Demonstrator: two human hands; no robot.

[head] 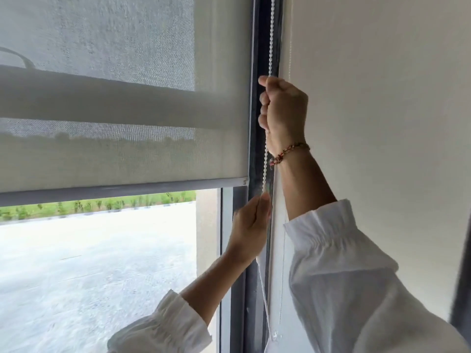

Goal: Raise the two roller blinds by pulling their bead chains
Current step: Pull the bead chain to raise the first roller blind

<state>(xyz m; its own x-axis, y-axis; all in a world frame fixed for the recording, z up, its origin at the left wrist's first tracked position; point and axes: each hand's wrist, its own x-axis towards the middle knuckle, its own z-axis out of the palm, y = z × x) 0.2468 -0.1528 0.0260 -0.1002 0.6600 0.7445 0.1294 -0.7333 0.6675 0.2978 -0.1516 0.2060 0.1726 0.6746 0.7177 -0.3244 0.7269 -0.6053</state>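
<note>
A grey mesh roller blind (122, 149) covers the upper part of the window; its grey bottom bar (122, 191) hangs a little above mid-height. A white bead chain (270, 34) runs down along the dark window frame at the blind's right edge. My right hand (283, 110), with a braided bracelet on the wrist, is closed in a fist around the chain high up. Lower down, my left hand (251, 230) pinches the same chain just under the bar's level. Below it the chain (265, 301) drops to a clear holder. A second, cream blind (382, 123) hangs fully down on the right.
The dark window frame (254, 289) stands between the two blinds. Through the uncovered glass I see pale paving and a strip of green plants (102, 205). Another dark frame edge (461, 289) shows at the far right. Both white sleeves fill the lower part of the view.
</note>
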